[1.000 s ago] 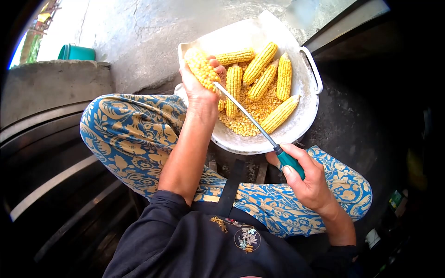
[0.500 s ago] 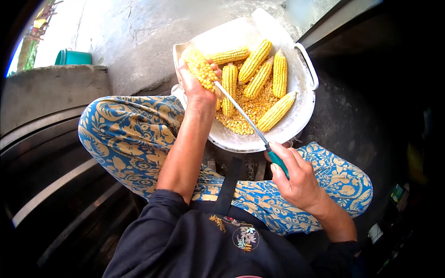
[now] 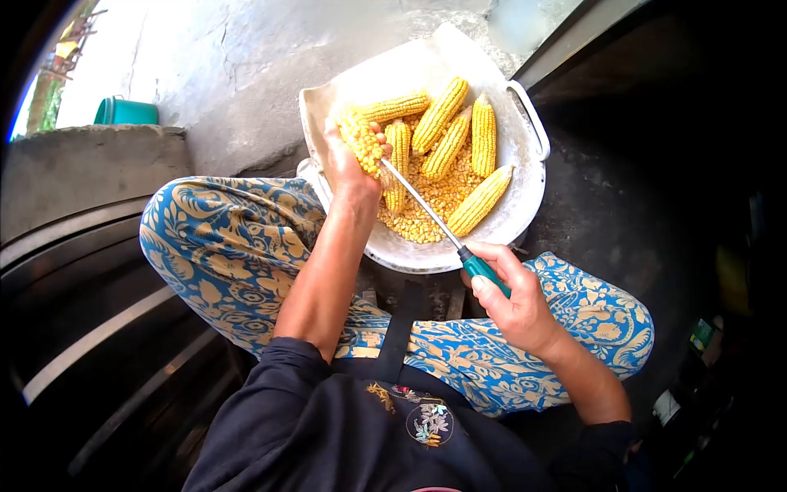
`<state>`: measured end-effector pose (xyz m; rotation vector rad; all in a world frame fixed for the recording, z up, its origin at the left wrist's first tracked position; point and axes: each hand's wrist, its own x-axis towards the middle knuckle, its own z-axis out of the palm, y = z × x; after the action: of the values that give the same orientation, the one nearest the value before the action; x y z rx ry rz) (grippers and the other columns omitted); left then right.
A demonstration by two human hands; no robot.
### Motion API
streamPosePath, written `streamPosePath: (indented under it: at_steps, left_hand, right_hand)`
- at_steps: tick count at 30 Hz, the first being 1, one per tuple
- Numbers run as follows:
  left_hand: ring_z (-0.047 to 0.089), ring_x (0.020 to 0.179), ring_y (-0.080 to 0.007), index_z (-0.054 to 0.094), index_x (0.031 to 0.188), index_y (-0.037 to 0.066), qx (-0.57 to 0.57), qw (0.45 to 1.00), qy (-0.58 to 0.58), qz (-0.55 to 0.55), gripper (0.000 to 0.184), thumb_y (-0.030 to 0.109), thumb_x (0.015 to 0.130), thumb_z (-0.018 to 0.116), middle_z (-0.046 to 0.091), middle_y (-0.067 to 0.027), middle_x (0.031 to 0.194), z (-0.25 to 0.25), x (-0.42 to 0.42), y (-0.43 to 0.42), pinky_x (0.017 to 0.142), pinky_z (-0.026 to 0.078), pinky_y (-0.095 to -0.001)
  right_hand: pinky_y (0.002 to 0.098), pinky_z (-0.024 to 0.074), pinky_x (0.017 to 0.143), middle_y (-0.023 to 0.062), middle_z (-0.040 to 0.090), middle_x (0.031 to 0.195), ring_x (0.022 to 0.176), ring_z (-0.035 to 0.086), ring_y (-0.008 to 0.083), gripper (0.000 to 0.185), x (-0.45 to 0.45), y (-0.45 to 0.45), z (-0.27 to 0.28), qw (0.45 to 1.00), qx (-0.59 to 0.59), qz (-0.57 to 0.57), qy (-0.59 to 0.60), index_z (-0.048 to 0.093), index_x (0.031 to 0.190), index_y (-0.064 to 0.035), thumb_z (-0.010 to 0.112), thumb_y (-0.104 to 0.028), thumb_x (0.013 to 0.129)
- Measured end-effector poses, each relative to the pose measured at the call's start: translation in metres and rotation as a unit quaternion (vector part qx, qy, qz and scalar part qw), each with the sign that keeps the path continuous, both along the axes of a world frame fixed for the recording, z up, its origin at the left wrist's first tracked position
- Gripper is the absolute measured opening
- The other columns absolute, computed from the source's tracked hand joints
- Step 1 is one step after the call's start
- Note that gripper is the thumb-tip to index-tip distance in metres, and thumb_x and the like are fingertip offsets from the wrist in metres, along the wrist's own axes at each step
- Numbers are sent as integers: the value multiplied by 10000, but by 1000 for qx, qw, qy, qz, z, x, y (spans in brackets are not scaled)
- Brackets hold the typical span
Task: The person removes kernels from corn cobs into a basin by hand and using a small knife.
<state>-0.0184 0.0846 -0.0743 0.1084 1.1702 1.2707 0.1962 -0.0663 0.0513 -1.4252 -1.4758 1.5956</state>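
My left hand (image 3: 348, 168) is wrapped round a yellow corn cob (image 3: 359, 141) over the left side of a white basin (image 3: 533, 184). A screwdriver (image 3: 426, 209) with a long metal shaft and a green handle is gripped in my right hand (image 3: 520, 303), in front of the basin. The shaft's tip touches the lower end of the held cob; the exact contact is too small to make out. Several whole corn cobs (image 3: 480, 201) lie in the basin on a bed of loose kernels (image 3: 438, 197).
The basin has a white handle (image 3: 531, 123) on its right and a pale sheet (image 3: 393, 66) along its far side. My bent knees in patterned cloth (image 3: 238, 246) flank its near side. A green bucket (image 3: 127, 111) stands behind a low concrete wall (image 3: 90, 172) at the far left.
The view has shifted slightly, so the basin sits a little lower and further left. Both hands keep their hold, with the screwdriver still at the cob's lower end.
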Motion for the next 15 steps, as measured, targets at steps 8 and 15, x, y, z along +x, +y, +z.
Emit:
streamPosePath:
  at_steps: [8,15]
  left_hand:
    - [509,600,-190,458,1052,85,19,999,-26,3,512,522,932,220,540,-110,760,0,0,-4,486,457,-301]
    - [515,601,-194,463,1046,99,71,996,-37,-30,479,523,916,281,550,-108,782,23,15,2,513,469,-311]
  right_hand:
    - [309,470,596,141,565,826,670,589,185,319,-6,-8,-11,994,96,-14,-44,480,1128,11,564,-49,826]
    - [154,326,434,60,523,796,501,405,22,331,9,7,12,896,-281,-144,314,421,1211,-23,476,-108,896]
